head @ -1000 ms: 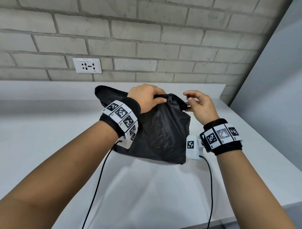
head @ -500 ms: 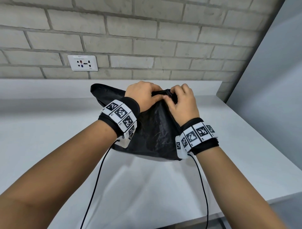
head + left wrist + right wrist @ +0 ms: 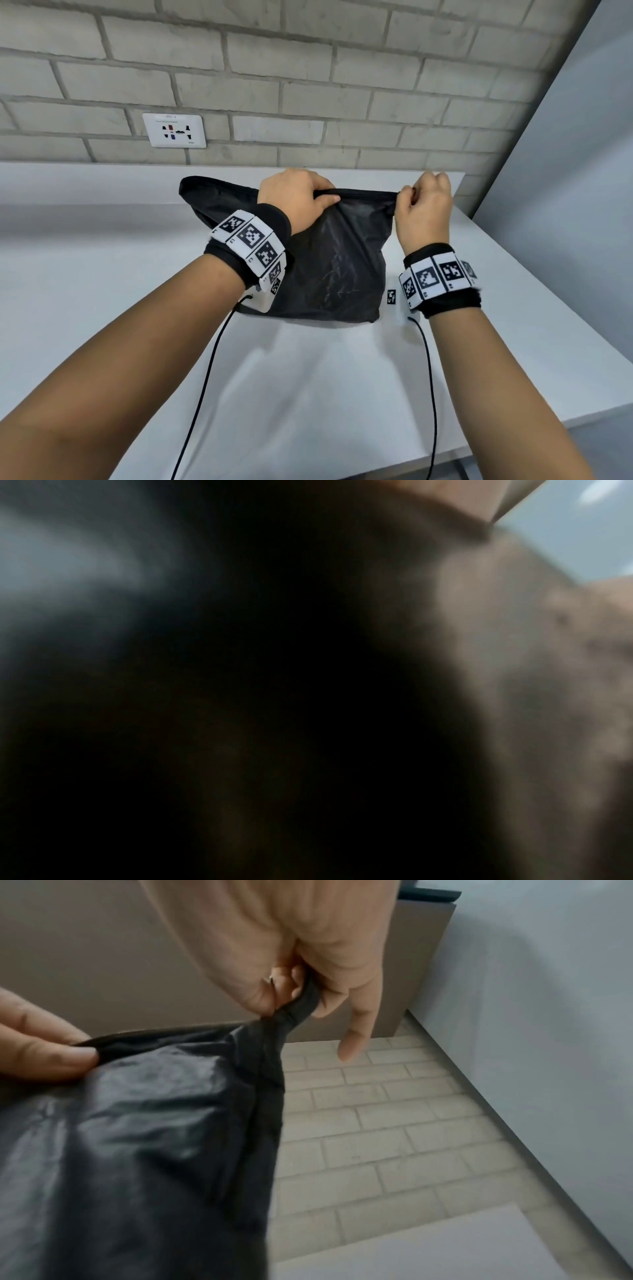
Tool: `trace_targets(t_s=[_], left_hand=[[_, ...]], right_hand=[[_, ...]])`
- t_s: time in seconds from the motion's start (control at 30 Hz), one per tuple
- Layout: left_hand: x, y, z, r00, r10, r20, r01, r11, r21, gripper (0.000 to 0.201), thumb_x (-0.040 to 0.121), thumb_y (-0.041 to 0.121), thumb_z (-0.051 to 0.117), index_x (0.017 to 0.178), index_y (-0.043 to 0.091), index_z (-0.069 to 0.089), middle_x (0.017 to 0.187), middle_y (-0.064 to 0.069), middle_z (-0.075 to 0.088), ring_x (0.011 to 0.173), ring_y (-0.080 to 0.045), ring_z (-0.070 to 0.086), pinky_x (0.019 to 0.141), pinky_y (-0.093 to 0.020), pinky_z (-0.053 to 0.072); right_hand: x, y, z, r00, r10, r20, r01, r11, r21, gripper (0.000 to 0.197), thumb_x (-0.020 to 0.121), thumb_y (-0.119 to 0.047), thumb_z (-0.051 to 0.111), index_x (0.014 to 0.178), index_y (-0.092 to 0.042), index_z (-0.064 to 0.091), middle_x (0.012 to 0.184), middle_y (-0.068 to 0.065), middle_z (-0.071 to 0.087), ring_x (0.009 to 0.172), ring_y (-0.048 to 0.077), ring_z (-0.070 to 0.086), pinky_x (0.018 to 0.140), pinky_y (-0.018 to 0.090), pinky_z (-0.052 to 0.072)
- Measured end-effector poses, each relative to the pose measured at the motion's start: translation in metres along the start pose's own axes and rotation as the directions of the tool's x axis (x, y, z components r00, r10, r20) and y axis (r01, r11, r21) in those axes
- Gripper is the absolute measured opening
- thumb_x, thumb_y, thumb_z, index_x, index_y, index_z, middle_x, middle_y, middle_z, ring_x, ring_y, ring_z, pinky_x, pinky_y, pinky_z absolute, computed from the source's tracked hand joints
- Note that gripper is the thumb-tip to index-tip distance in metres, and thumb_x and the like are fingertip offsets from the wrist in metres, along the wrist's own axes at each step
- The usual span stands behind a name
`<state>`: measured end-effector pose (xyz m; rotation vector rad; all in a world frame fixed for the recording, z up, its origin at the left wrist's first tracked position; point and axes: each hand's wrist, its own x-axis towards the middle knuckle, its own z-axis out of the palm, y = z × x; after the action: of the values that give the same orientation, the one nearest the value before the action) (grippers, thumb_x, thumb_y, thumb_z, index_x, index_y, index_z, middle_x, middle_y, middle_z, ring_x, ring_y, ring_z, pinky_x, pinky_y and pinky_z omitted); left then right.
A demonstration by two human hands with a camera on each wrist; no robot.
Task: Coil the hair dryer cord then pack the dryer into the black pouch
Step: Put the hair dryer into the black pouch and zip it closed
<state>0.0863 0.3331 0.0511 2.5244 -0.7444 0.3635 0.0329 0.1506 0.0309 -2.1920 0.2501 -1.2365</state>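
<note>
The black pouch (image 3: pixel 329 263) stands upright on the white counter (image 3: pixel 102 308), its top edge pulled taut between both hands. My left hand (image 3: pixel 301 202) grips the top edge near the middle, thumb in front. At the right end of the top edge my right hand (image 3: pixel 423 202) pinches the zipper end. In the right wrist view the right hand (image 3: pixel 287 993) holds the bunched corner of the pouch (image 3: pixel 143 1137), with the little finger sticking out. The hair dryer and its cord are hidden. The left wrist view is dark and blurred.
A white wall socket (image 3: pixel 174 130) sits on the brick wall behind the counter. A grey wall (image 3: pixel 565 154) bounds the counter on the right. Thin black cables (image 3: pixel 205 377) hang from both wrist bands over the counter's front edge.
My right hand came in next to the left at the pouch's zipper, then slid right along the top edge to its end. The top now lies straight and taut. The left hand stayed put.
</note>
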Motion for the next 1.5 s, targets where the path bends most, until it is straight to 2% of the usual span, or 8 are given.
trace_targets(t_s=[0.17, 0.27, 0.47, 0.77, 0.9, 1.0, 1.17, 1.5], left_hand=[[0.000, -0.005, 0.002, 0.999, -0.027, -0.022, 0.026, 0.999, -0.040, 0.031, 0.090, 0.047, 0.049, 0.110, 0.031, 0.066, 0.114, 0.007, 0.067, 0.107, -0.019, 0.058, 0.086, -0.031, 0.043], [0.000, -0.005, 0.001, 0.999, -0.043, -0.024, 0.042, 0.998, -0.053, 0.031, 0.089, 0.047, 0.050, 0.110, 0.032, 0.067, 0.115, 0.007, 0.066, 0.108, -0.019, 0.058, 0.086, -0.031, 0.042], [-0.001, -0.004, -0.001, 0.999, -0.042, -0.021, 0.041, 0.997, -0.071, 0.030, 0.089, 0.046, 0.052, 0.110, 0.031, 0.066, 0.116, 0.006, 0.066, 0.110, -0.020, 0.058, 0.092, -0.034, 0.045], [-0.027, -0.041, -0.028, 0.993, -0.062, 0.096, 0.015, 0.905, 0.425, 0.094, 0.062, 0.080, 0.051, 0.143, 0.045, 0.017, 0.154, 0.000, 0.025, 0.142, -0.031, 0.019, 0.101, -0.075, -0.004], [-0.051, -0.085, -0.031, 0.956, -0.249, -0.152, 0.261, 0.963, 0.061, 0.116, 0.056, 0.066, 0.072, 0.146, 0.040, 0.002, 0.156, -0.004, 0.017, 0.144, -0.029, 0.013, 0.109, -0.066, 0.005], [-0.060, -0.116, -0.014, 0.883, -0.469, 0.038, 0.446, 0.809, -0.384, 0.128, 0.062, 0.042, 0.081, 0.148, 0.023, -0.013, 0.155, -0.012, 0.021, 0.143, -0.022, 0.022, 0.116, -0.039, 0.021], [-0.062, -0.128, 0.019, 0.756, -0.305, 0.579, 0.571, 0.739, -0.357, 0.126, 0.038, 0.051, 0.086, 0.144, 0.019, 0.025, 0.131, 0.006, 0.049, 0.128, -0.019, 0.045, 0.102, -0.027, 0.033], [-0.025, -0.100, 0.054, 0.832, -0.207, 0.515, 0.487, 0.717, -0.498, 0.098, 0.034, 0.040, 0.083, 0.123, 0.013, 0.053, 0.110, 0.009, 0.063, 0.112, -0.017, 0.058, 0.106, -0.036, 0.041]], right_hand=[[-0.018, 0.022, 0.006, 0.926, 0.372, 0.059, -0.369, 0.862, 0.349, 0.050, 0.073, -0.029, 0.070, 0.107, -0.010, 0.039, 0.105, 0.005, 0.044, 0.090, 0.019, 0.050, 0.086, 0.026, 0.044], [-0.031, 0.038, 0.005, 0.752, 0.488, 0.443, -0.631, 0.727, 0.271, 0.082, 0.075, -0.027, 0.073, 0.137, -0.013, 0.022, 0.123, 0.003, 0.047, 0.109, 0.018, 0.050, 0.093, 0.035, 0.043], [-0.055, 0.045, 0.024, 0.360, 0.282, 0.889, -0.621, 0.784, 0.002, 0.096, 0.051, -0.007, 0.082, 0.132, -0.019, 0.034, 0.128, 0.003, 0.054, 0.116, 0.021, 0.054, 0.104, 0.043, 0.042], [-0.066, 0.052, 0.041, 0.485, 0.332, 0.809, -0.442, 0.891, -0.101, 0.057, 0.060, -0.004, 0.080, 0.111, -0.006, 0.056, 0.109, 0.008, 0.065, 0.101, 0.025, 0.060, 0.094, 0.037, 0.047], [-0.071, 0.057, 0.038, 0.491, 0.333, 0.805, -0.482, 0.874, -0.067, 0.051, 0.066, -0.001, 0.076, 0.112, -0.004, 0.056, 0.111, 0.012, 0.065, 0.103, 0.025, 0.060, 0.093, 0.032, 0.045], [-0.070, 0.059, 0.038, 0.495, 0.351, 0.795, -0.518, 0.854, -0.055, 0.050, 0.067, 0.002, 0.075, 0.112, -0.004, 0.056, 0.112, 0.013, 0.065, 0.103, 0.026, 0.061, 0.093, 0.032, 0.045], [-0.065, 0.059, 0.035, 0.501, 0.340, 0.796, -0.519, 0.854, -0.038, 0.046, 0.065, 0.003, 0.075, 0.108, -0.003, 0.058, 0.109, 0.014, 0.065, 0.101, 0.027, 0.061, 0.091, 0.035, 0.047], [-0.031, 0.071, 0.031, 0.552, 0.305, 0.776, -0.515, 0.856, 0.030, 0.048, 0.065, 0.004, 0.075, 0.106, -0.011, 0.054, 0.107, 0.008, 0.063, 0.103, 0.026, 0.060, 0.091, 0.035, 0.047]])
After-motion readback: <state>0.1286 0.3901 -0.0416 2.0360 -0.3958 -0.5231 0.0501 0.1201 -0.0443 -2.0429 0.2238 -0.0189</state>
